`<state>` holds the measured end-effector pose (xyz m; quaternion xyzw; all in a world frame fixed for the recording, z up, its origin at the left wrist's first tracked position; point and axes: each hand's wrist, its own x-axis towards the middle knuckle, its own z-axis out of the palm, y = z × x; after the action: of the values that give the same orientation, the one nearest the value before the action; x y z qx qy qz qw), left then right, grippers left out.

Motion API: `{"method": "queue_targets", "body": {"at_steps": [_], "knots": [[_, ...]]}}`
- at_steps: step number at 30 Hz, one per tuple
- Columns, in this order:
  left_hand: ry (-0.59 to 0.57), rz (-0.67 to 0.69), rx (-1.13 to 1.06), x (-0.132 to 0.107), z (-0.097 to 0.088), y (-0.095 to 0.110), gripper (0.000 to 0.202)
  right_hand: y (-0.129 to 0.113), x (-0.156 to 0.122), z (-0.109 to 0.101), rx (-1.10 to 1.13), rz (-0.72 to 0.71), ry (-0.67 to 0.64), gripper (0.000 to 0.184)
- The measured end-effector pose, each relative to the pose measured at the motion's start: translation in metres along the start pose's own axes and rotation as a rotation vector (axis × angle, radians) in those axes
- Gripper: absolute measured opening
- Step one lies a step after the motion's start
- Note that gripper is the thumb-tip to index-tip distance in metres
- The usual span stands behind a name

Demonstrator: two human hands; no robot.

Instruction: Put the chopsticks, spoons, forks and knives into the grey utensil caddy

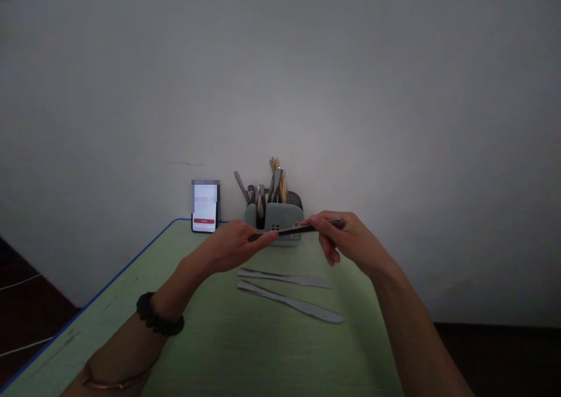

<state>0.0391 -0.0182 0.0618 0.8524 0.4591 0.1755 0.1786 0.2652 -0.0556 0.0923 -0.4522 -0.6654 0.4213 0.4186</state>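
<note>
Both of my hands hold one metal table knife [294, 229] level above the green table [245, 350]. My left hand [234, 247] pinches its left end with closed fingers. My right hand [346, 240] grips the right end, fingers curled round it. Two more table knives lie flat on the table just below my hands: one nearer the holder [284, 278] and one closer to me [291, 303]. Behind the held knife stands a grey cutlery holder [280, 217] with several utensils and wooden chopsticks upright in it.
A phone [205, 207] with a lit screen leans against the white wall at the table's back left. The table has a blue edge [109, 286] on the left, with dark floor beyond. A dark bead bracelet sits on my left wrist.
</note>
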Motion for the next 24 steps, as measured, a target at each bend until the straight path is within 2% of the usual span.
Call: {"method": "queue_targets", "body": {"at_steps": [5, 13, 18, 24], "knots": [[-0.019, 0.037, 0.05, 0.001, 0.001, -0.001, 0.062, 0.0, 0.001, 0.001, -0.019, 0.022, 0.082, 0.031], [-0.096, 0.192, 0.024, 0.0, -0.001, 0.001, 0.05, 0.004, 0.007, 0.0, 0.183, -0.01, 0.267, 0.015], [-0.098, 0.209, 0.009, -0.001, -0.006, 0.0, 0.043, 0.006, 0.009, -0.002, 0.251, -0.004, 0.28, 0.014], [0.004, 0.162, 0.04, -0.001, -0.009, -0.003, 0.044, 0.007, 0.009, -0.003, 0.246, -0.002, 0.221, 0.02]]}}
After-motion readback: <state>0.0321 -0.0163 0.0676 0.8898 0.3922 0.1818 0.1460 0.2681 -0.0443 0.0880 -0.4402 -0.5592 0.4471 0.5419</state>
